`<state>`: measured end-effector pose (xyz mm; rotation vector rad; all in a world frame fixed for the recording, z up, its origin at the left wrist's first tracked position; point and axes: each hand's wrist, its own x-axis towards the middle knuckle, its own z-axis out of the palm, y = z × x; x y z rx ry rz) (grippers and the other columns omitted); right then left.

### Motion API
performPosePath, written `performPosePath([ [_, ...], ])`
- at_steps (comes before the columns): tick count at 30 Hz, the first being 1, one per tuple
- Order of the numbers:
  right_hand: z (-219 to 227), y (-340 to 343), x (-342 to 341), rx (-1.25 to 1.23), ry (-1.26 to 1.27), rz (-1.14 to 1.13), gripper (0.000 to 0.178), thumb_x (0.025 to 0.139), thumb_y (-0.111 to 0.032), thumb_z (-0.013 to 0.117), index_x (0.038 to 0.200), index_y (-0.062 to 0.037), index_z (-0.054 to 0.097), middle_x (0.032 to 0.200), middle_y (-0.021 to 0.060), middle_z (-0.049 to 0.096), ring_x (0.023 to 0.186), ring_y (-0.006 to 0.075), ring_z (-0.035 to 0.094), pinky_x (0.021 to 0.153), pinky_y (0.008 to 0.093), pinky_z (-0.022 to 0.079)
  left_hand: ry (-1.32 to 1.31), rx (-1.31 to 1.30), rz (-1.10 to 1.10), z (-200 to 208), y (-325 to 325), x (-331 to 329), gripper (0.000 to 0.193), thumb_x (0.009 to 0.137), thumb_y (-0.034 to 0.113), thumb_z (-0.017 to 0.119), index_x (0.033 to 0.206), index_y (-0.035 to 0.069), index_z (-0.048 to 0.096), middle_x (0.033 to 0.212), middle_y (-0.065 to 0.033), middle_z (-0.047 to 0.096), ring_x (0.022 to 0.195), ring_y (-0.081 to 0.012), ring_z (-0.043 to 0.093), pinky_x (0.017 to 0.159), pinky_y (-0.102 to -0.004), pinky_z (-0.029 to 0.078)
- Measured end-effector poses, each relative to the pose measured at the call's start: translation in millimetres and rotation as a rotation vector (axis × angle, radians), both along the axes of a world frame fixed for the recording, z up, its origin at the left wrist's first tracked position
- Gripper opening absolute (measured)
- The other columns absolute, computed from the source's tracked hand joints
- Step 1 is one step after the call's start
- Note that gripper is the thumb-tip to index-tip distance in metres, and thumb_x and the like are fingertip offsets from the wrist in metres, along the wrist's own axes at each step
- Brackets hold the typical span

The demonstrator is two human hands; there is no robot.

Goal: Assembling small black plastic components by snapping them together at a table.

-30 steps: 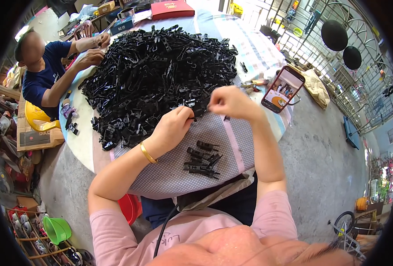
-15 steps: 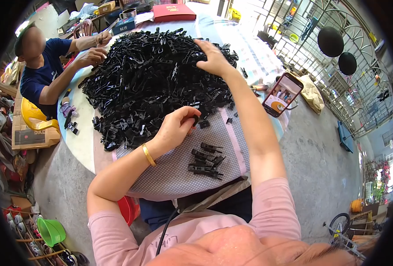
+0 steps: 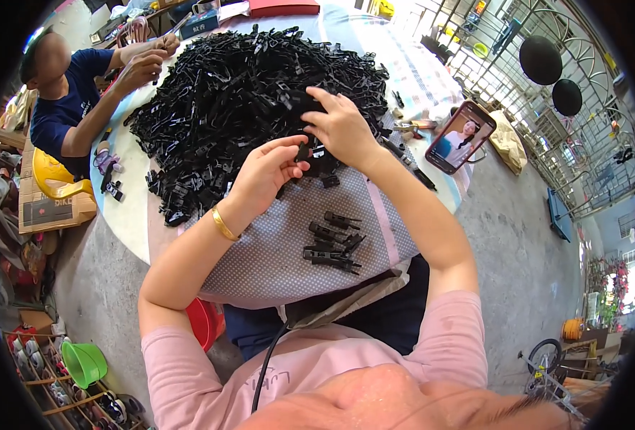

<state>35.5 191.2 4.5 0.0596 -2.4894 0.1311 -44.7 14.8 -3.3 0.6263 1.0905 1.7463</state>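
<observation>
A large heap of black plastic clips [image 3: 224,93] covers the middle of the round table. My left hand [image 3: 263,172], with a gold bangle at the wrist, is at the heap's near edge. Its thumb and fingers pinch a small black clip piece [image 3: 303,152]. Just right of it, my right hand [image 3: 342,132] reaches over the heap with fingers spread; what lies under its palm is hidden. Nearer to me, several black clips [image 3: 332,251] lie in a small row on the dotted cloth [image 3: 274,265].
A phone [image 3: 461,137] leans upright at the table's right edge, with tools [image 3: 418,125] beside it. Across at the left sits another person [image 3: 66,107], hands raised by the heap. A red box [image 3: 281,7] lies at the back, a yellow chair [image 3: 52,179] stands left.
My right hand has come back from the heap's far right toward my left hand. My left hand has risen slightly away from me, still pinching the piece. The phone's picture has changed.
</observation>
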Motion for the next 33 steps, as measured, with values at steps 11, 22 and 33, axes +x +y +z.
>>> performPosePath([
  [11, 4, -21, 32, -0.675, 0.144, 0.094, 0.023, 0.087, -0.018, 0.058, 0.105, -0.0036, 0.062, 0.067, 0.0032, 0.059, 0.060, 0.0111, 0.055, 0.058, 0.0245, 0.046, 0.039, 0.130, -0.062, 0, 2, 3, 0.037, 0.091, 0.006, 0.048, 0.125, -0.003, 0.037, 0.116, -0.0169, 0.054, 0.105, -0.0263, 0.057, 0.092, -0.0348, 0.046],
  [22, 15, -40, 49, -1.347, -0.135, 0.336, 0.023, 0.088, -0.004, 0.052, 0.110, 0.0028, 0.050, 0.088, 0.0055, 0.061, 0.075, 0.0103, 0.060, 0.061, 0.0209, 0.048, 0.279, 0.044, 0.041, 4, -1, 9, 0.037, 0.084, -0.002, 0.049, 0.121, -0.003, 0.043, 0.110, -0.0098, 0.056, 0.098, -0.0145, 0.057, 0.089, -0.0282, 0.047],
  [33, 4, -46, 45, -1.430, -0.181, 0.323, 0.018, 0.083, -0.005, 0.063, 0.099, 0.0017, 0.062, 0.085, 0.0077, 0.065, 0.067, 0.0103, 0.062, 0.059, 0.0208, 0.052, 0.647, -0.011, 0.254, 5, -3, 18, 0.023, 0.079, -0.005, 0.055, 0.102, -0.003, 0.054, 0.091, -0.0072, 0.062, 0.085, -0.0110, 0.061, 0.075, -0.0226, 0.050],
])
